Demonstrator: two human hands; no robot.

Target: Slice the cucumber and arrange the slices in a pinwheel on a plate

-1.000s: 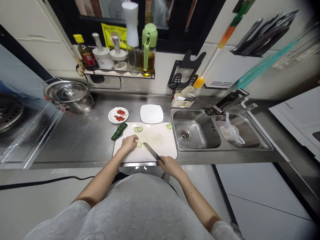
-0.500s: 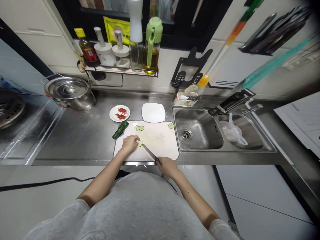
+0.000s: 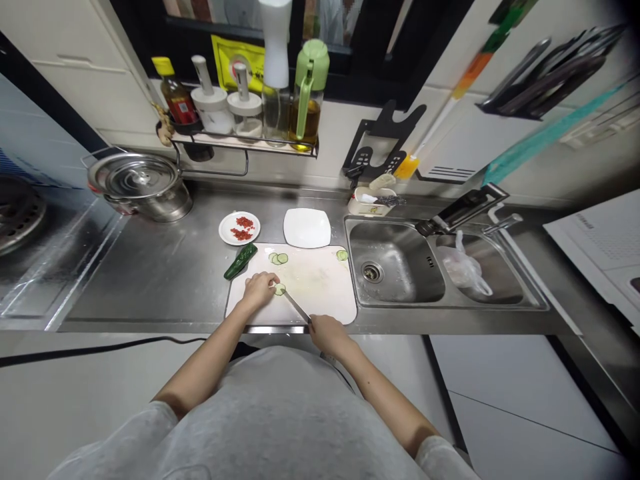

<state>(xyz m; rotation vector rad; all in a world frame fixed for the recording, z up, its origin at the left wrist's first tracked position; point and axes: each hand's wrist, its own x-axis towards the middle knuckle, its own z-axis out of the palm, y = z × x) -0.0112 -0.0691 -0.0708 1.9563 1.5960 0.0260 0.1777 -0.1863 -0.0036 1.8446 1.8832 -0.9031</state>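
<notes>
On the white cutting board (image 3: 320, 287), my left hand (image 3: 259, 291) has its fingers curled and closed at the left edge of a round cucumber slice (image 3: 281, 290). My right hand (image 3: 327, 333) grips a knife (image 3: 297, 307) by its handle, at the board's front edge. The blade points away and to the left, its tip at that slice. Farther back on the board lie several overlapping cucumber slices (image 3: 279, 259), and more slices (image 3: 342, 255) sit in the far right corner. A dark green cucumber piece (image 3: 241, 261) rests across the board's left edge.
Behind the board stand a plate of chopped red pieces (image 3: 231, 235) and a white square plate (image 3: 307, 228). A double sink (image 3: 395, 305) adjoins on the right, with a plastic bag (image 3: 465, 270) inside. A lidded pot (image 3: 167, 203) is at left, below a condiment rack (image 3: 240, 141).
The knife has moved left, bringing its tip from beside the slice to its edge. My left hand stays nearly in place. The view has shifted slightly.
</notes>
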